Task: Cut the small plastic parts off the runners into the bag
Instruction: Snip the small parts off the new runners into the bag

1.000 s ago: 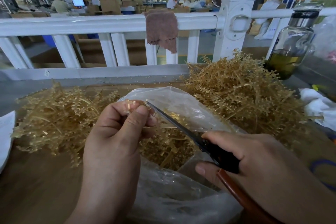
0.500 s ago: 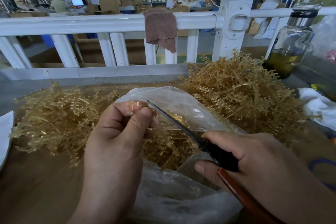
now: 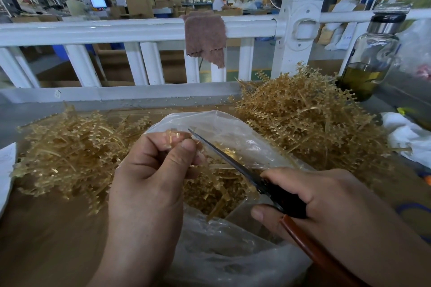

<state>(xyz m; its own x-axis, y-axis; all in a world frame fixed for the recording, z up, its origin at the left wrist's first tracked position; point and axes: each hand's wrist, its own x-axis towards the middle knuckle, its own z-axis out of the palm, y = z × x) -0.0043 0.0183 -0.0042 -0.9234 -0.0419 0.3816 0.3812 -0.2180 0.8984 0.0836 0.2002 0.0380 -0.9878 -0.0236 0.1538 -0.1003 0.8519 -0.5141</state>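
My left hand (image 3: 149, 170) pinches a thin amber plastic runner (image 3: 173, 137) between thumb and fingers, above the mouth of a clear plastic bag (image 3: 233, 251). My right hand (image 3: 326, 207) grips a pair of scissors (image 3: 233, 163) with dark blades and a reddish-brown handle. The blade tips point up-left and lie close to the runner by my left thumb. Inside the bag lies a heap of amber cut pieces (image 3: 214, 191). Most of the held runner is hidden by my fingers.
One pile of amber runners (image 3: 70, 151) lies left of the bag, a taller pile of runners (image 3: 303, 119) at the right. A glass bottle (image 3: 370, 60) with yellow-green liquid stands far right, with white cloth (image 3: 405, 135) below it. A white railing (image 3: 140, 30) with a brown rag (image 3: 205, 37) runs behind.
Almost nothing differs. The scissors stay beside the runner at my left thumb; both hands keep their grip and place.
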